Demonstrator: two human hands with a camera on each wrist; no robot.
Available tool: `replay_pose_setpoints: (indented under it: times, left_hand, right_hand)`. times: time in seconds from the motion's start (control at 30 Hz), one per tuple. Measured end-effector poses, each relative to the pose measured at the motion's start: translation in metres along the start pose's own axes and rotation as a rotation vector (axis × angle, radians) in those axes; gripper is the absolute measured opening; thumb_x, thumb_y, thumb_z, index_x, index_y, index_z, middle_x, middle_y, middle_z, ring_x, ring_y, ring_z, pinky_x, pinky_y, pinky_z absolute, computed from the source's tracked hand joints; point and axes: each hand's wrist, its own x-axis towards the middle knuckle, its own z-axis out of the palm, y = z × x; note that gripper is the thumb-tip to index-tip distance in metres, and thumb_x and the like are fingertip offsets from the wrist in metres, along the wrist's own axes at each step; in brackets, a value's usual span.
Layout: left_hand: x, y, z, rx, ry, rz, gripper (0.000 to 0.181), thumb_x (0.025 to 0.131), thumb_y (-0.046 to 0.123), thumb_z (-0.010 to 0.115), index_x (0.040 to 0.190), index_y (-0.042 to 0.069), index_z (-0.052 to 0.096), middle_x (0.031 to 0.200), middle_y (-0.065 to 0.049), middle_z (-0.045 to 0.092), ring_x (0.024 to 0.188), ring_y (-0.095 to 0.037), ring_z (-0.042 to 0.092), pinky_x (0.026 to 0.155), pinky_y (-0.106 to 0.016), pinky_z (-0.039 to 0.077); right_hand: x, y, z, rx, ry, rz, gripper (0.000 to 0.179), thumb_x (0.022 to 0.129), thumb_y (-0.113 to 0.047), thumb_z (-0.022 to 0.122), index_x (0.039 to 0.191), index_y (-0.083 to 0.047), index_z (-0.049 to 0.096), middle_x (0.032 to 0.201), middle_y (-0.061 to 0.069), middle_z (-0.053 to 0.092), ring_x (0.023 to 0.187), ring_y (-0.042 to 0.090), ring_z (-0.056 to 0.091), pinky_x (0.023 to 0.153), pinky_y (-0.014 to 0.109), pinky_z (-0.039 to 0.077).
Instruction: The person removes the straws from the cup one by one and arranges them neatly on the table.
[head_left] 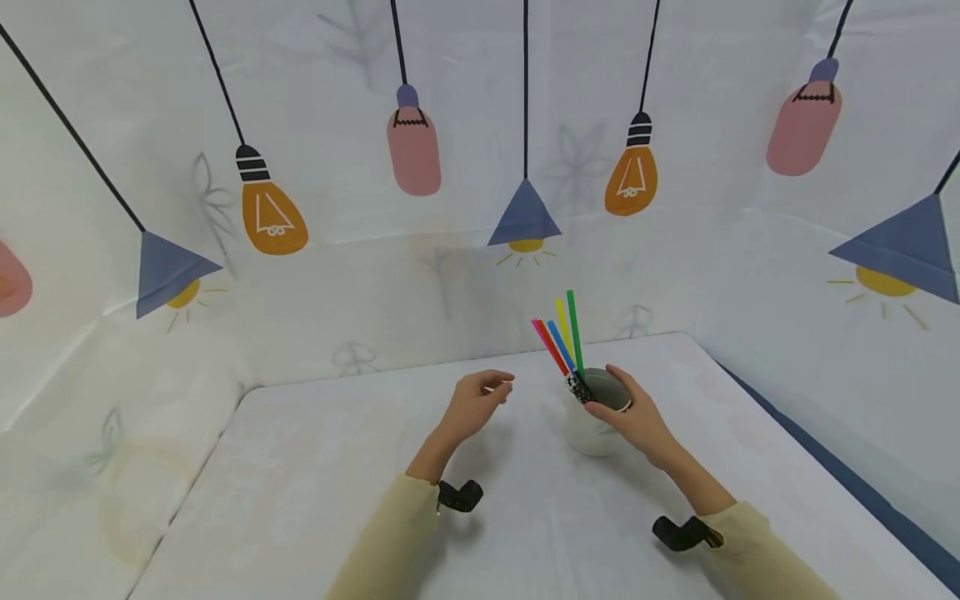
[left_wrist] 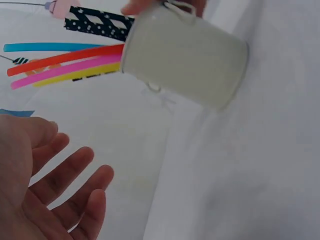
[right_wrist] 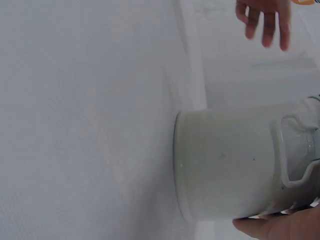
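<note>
In the head view a pale cream pot (head_left: 588, 433) with a dark grey inside is at the table's right half. My right hand (head_left: 639, 421) grips its rim, thumb on the near side and fingers across the far side. Bright drinking straws (head_left: 573, 329) in pink, red, blue, yellow and green lean out of its left side. Beside them is a black, white-dotted piece (left_wrist: 97, 23), its kind unclear. Small loop handles (right_wrist: 287, 155) stand on the pot's wall. My left hand (head_left: 474, 404) hovers left of the pot with loosely bent fingers, holding nothing.
A white-covered table (head_left: 300, 500) lies under both hands. A pale cloth wall (head_left: 480, 308) printed with hanging lamps and bulbs stands behind it. Black wrist devices (head_left: 459, 496) sit at both sleeves. A dark blue strip (head_left: 825, 462) runs along the table's right edge.
</note>
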Motion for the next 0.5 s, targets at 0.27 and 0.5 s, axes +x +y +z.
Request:
replay_pose_setpoints:
  times: [0.27,0.5]
  left_hand:
    - [0.019,0.013,0.022,-0.231,0.104,-0.018,0.027,0.099,0.024,0.059,0.119,0.009,0.068,0.106,-0.003,0.068,0.088,-0.018,0.067,0.078,-0.035,0.054]
    - [0.036,0.026,0.039,-0.333,0.096,-0.005,0.032,0.099,0.022,0.059,0.128,0.009,0.063,0.116,-0.008,0.066,0.095,-0.026,0.066,0.081,-0.036,0.053]
  right_hand:
    - [-0.003,-0.001,0.006,0.083,0.034,0.001,0.085,0.09,-0.04,0.07,0.155,-0.017,0.02,0.146,0.02,0.033,0.127,0.038,0.038,0.09,0.049,0.044]
    - [-0.004,0.001,0.007,0.076,0.048,-0.017,0.084,0.09,-0.038,0.07,0.154,-0.015,0.022,0.144,0.021,0.036,0.125,0.038,0.04,0.09,0.05,0.044]
